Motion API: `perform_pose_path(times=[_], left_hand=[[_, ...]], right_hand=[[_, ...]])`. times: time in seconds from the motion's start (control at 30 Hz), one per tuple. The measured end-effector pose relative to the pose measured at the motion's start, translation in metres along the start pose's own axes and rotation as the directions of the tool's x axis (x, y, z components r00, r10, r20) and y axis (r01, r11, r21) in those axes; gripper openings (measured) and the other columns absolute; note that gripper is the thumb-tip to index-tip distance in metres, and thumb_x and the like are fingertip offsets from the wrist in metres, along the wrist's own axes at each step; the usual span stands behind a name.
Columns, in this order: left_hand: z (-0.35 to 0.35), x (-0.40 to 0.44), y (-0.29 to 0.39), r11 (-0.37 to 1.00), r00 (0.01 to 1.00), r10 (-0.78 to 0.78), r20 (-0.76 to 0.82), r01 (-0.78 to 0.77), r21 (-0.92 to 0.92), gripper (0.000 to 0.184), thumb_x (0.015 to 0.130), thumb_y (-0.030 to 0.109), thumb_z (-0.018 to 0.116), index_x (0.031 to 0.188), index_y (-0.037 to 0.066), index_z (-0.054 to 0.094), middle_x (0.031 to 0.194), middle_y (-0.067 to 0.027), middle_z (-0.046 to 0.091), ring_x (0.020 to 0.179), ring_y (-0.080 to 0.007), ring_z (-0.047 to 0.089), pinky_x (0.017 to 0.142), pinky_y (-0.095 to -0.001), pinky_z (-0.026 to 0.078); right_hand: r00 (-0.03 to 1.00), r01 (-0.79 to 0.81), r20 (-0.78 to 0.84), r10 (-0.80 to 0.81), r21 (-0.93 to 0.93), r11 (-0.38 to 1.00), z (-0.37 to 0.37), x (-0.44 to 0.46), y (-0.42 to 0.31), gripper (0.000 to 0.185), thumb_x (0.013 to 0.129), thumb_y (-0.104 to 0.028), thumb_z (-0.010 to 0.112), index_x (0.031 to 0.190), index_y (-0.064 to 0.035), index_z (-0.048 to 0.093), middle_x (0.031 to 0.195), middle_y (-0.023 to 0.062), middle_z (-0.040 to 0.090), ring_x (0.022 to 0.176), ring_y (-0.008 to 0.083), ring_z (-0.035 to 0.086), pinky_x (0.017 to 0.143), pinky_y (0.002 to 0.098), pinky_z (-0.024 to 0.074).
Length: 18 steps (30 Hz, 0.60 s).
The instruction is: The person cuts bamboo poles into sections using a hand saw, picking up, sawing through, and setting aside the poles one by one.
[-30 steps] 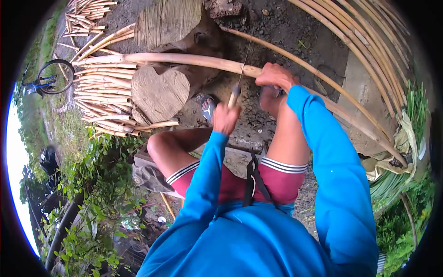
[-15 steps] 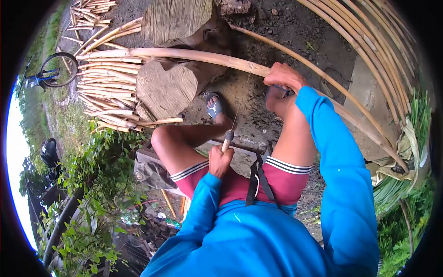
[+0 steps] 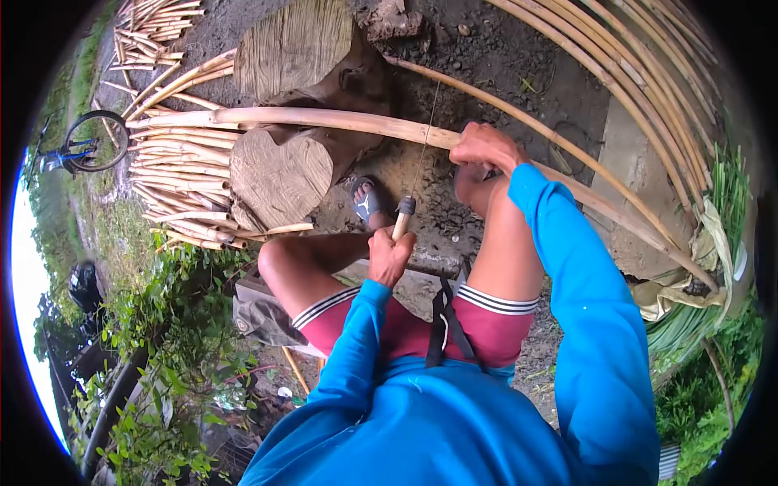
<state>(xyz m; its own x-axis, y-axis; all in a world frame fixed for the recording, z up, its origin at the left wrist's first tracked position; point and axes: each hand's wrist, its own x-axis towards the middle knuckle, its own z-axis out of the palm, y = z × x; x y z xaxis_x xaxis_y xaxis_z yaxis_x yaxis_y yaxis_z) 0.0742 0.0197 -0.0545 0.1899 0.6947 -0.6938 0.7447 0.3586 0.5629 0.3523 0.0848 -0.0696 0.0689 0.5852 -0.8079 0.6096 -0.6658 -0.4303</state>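
Note:
My left hand is closed round the pale wooden handle of a thin-bladed tool above my lap. Its narrow blade, seen almost edge-on, reaches away from me and crosses a thick bamboo pole. Just right of that crossing, my right hand grips the pole from above. The pole runs from the cut pieces at the left, past the wooden stumps, down to the right side. Whether the blade has entered the pole is too small to tell.
Two cut stump tops stand ahead-left, beside piled bamboo pieces. A thinner pole slants behind my right hand. Long curved poles lie at the upper right. A bicycle wheel is far left, leafy plants lower left.
My left hand drew the tool back towards my lap, then moved it slightly forward again. My right hand has kept its grip on the pole, and the camera view has shifted a little.

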Motion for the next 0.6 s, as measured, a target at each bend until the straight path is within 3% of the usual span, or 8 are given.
perform_pose_path(times=[0.13,0.23,0.3,0.4,0.43,0.47,0.57,0.6], left_hand=[[0.013,-0.014,-0.020,0.997,0.996,-0.015,-0.088,0.008,-0.083,0.032,0.077,0.026,0.064,0.077,-0.006,0.062,0.061,-0.0177,0.058,0.058,-0.0245,0.055,0.061,-0.0416,0.045],[-0.009,-0.049,-0.043,0.923,0.901,0.380,-0.209,-0.356,0.143,0.032,0.077,0.026,0.064,0.077,-0.006,0.062,0.062,-0.0195,0.059,0.064,-0.0296,0.062,0.064,-0.0430,0.047],[-0.030,-0.071,-0.037,0.993,0.993,-0.095,0.075,0.089,0.081,0.029,0.075,0.028,0.064,0.083,0.000,0.066,0.073,-0.0174,0.065,0.065,-0.0269,0.062,0.063,-0.0384,0.048],[0.008,0.008,-0.012,0.991,0.980,0.130,-0.152,-0.124,0.042,0.036,0.078,0.031,0.061,0.082,-0.005,0.063,0.066,-0.0157,0.062,0.057,-0.0246,0.058,0.057,-0.0377,0.046],[0.022,0.057,-0.017,0.986,0.992,0.042,-0.117,-0.023,0.163,0.037,0.080,0.033,0.061,0.082,-0.004,0.063,0.063,-0.0152,0.062,0.056,-0.0250,0.058,0.056,-0.0378,0.045],[0.024,0.072,-0.003,0.996,0.995,-0.042,-0.096,0.049,0.076,0.033,0.080,0.032,0.061,0.083,-0.001,0.065,0.064,-0.0162,0.062,0.059,-0.0266,0.061,0.055,-0.0372,0.045],[0.002,-0.003,-0.066,0.822,0.833,0.532,-0.151,-0.467,0.325,0.027,0.076,0.021,0.064,0.093,0.001,0.068,0.071,-0.0167,0.065,0.071,-0.0250,0.066,0.066,-0.0360,0.050],[-0.014,-0.039,-0.067,0.960,0.957,0.273,-0.096,-0.278,-0.037,0.030,0.075,0.019,0.064,0.099,0.001,0.068,0.079,-0.0185,0.067,0.077,-0.0280,0.066,0.074,-0.0373,0.051]], right_hand=[[1.000,-0.002,-0.016,0.002,0.046,0.999,0.008,0.003,0.003,0.019,0.053,-0.017,0.058,0.060,-0.0010,0.063,0.053,0.0113,0.057,0.048,0.0214,0.057,0.044,0.0345,0.0403],[1.000,0.001,0.009,-0.001,0.064,0.998,0.000,0.000,-0.002,0.019,0.053,-0.017,0.058,0.062,-0.0010,0.063,0.054,0.0107,0.056,0.046,0.0203,0.053,0.042,0.0344,0.0368],[0.999,-0.032,0.037,0.030,0.041,0.999,0.004,-0.001,-0.005,0.018,0.053,-0.017,0.059,0.062,-0.0020,0.062,0.056,0.0113,0.056,0.046,0.0206,0.053,0.042,0.0339,0.0367],[0.999,-0.050,0.013,0.050,0.036,0.998,0.008,0.003,-0.007,0.018,0.052,-0.017,0.059,0.062,-0.0015,0.061,0.056,0.0109,0.057,0.047,0.0209,0.053,0.043,0.0340,0.0383],[0.999,-0.045,0.001,0.045,0.008,0.999,0.009,0.006,-0.006,0.019,0.052,-0.017,0.060,0.062,-0.0004,0.061,0.057,0.0110,0.058,0.047,0.0208,0.054,0.043,0.0342,0.0398],[0.998,-0.058,-0.001,0.058,0.013,0.998,0.013,0.002,-0.002,0.019,0.052,-0.017,0.060,0.062,-0.0004,0.061,0.057,0.0110,0.058,0.047,0.0208,0.054,0.043,0.0342,0.0398],[0.999,-0.025,0.028,0.023,0.095,0.995,0.005,0.004,-0.002,0.021,0.052,-0.017,0.060,0.064,0.0000,0.062,0.057,0.0101,0.057,0.047,0.0200,0.054,0.043,0.0341,0.0394],[0.997,-0.066,0.039,0.064,0.053,0.996,0.008,0.005,-0.005,0.021,0.052,-0.017,0.059,0.065,-0.0003,0.062,0.057,0.0093,0.056,0.047,0.0199,0.053,0.043,0.0338,0.0389]])
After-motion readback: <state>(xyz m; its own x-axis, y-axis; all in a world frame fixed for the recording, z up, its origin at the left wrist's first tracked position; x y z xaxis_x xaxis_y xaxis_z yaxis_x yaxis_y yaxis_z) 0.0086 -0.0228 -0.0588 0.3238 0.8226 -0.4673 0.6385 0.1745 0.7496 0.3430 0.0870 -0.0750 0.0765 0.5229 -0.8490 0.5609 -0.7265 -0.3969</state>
